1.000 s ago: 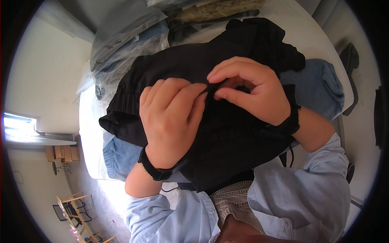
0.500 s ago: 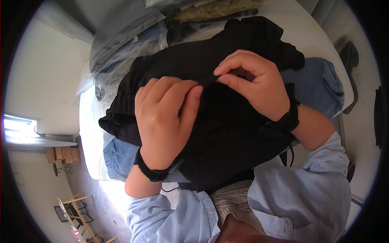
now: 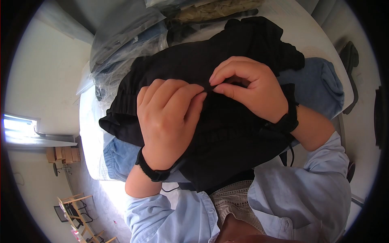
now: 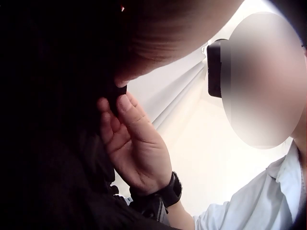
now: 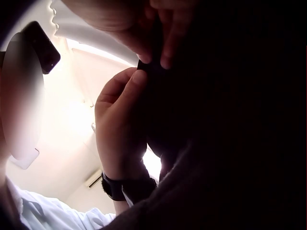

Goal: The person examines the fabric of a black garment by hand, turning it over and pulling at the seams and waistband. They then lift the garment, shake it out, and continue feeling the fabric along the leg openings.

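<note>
A black garment (image 3: 178, 60) lies bunched across the table and toward the lap. The left hand (image 3: 166, 117) pinches a bit of black fabric between thumb and forefinger, near the garment's middle. Just beside it, the right hand (image 3: 253, 89) pinches the same stretch of cloth with thumb and fingertips, the two sets of fingertips nearly meeting. In the left wrist view the right hand (image 4: 139, 148) holds the dark cloth edge. The right wrist view has the left hand (image 5: 120, 120) with its thumb against the dark edge. Fine detail of the cloth is lost in shadow.
Blue folded denim-like cloth (image 3: 318, 87) sticks out under the garment at right, more (image 3: 119, 158) at lower left. Clear plastic bags with clothing (image 3: 125, 36) lie along the back of the white table (image 3: 320, 40). A wooden rack (image 3: 77, 210) stands on the floor at left.
Over the last half second the right hand has moved slightly left and down, and the left hand slightly right, bringing the fingertips closer together. The garment stays nearly in place.
</note>
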The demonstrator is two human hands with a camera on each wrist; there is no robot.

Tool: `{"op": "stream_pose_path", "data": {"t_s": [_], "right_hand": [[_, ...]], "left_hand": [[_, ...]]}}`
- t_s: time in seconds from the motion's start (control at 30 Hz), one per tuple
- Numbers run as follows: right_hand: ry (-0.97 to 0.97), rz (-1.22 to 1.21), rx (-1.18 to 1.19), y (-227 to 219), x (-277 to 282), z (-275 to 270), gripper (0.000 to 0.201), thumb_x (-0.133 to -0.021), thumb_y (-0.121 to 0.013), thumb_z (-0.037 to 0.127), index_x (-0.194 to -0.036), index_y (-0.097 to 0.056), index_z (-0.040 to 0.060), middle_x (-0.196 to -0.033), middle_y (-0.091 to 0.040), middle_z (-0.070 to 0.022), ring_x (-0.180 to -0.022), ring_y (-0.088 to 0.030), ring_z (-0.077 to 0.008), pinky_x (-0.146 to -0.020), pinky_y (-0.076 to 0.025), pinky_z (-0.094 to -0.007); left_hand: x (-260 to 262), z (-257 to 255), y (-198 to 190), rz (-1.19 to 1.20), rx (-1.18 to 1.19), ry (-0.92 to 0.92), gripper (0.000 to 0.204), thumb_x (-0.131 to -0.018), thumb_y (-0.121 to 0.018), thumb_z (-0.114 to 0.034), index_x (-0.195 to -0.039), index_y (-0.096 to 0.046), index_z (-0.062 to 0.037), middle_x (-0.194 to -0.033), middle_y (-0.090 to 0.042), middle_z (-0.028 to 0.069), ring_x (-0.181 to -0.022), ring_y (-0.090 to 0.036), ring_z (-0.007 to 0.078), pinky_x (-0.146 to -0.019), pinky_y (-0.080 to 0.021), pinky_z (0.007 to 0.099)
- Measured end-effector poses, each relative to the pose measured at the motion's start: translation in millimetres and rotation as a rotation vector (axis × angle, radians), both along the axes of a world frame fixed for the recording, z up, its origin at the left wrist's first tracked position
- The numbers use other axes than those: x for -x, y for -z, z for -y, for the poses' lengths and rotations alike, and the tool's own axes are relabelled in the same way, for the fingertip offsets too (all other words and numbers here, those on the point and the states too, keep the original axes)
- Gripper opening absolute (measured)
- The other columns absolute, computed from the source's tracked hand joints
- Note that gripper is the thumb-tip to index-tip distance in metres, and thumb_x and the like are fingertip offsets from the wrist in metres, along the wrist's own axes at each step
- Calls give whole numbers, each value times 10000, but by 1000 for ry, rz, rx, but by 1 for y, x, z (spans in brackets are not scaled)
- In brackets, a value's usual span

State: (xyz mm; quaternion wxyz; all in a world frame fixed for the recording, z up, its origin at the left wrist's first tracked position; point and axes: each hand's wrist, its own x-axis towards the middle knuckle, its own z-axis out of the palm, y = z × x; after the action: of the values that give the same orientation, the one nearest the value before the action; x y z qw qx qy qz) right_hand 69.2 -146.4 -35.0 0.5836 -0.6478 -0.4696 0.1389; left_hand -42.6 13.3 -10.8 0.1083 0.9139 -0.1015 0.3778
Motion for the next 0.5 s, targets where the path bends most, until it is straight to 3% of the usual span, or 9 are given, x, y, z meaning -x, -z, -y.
{"op": "stream_pose_path", "data": {"t_s": [0.13,0.2,0.43,0.5], "right_hand": [[52,12,-36,0,2,-1,135,-791,-617,-58,-911,-621,3,-989,-582,-77,-907,-586,-136,-756,-494,-231],[137,18,-171,4,2,-4,117,-758,-666,5,-867,-632,29,-879,-609,-45,-782,-590,-130,-675,-475,-232],[138,-2,-192,3,2,-3,115,-768,-653,-9,-874,-626,24,-899,-611,-48,-824,-602,-136,-719,-490,-236],[86,15,-143,1,1,-1,140,-789,-618,-61,-911,-615,9,-997,-574,-71,-917,-582,-135,-779,-492,-238]], "left_hand": [[2,2,-2,-10,63,11,148,-663,-714,-55,-792,-641,-67,-743,-581,37,-670,-550,207,-596,-384,321],[3,2,-2,-11,82,4,147,-668,-714,-56,-798,-644,-61,-742,-583,41,-669,-555,210,-591,-394,321],[3,3,-1,-49,83,-23,137,-676,-704,-49,-799,-645,-52,-743,-583,45,-659,-555,213,-583,-418,324],[3,2,0,-61,67,-31,138,-672,-700,-43,-797,-643,-54,-743,-581,45,-656,-553,214,-586,-418,326]]}}
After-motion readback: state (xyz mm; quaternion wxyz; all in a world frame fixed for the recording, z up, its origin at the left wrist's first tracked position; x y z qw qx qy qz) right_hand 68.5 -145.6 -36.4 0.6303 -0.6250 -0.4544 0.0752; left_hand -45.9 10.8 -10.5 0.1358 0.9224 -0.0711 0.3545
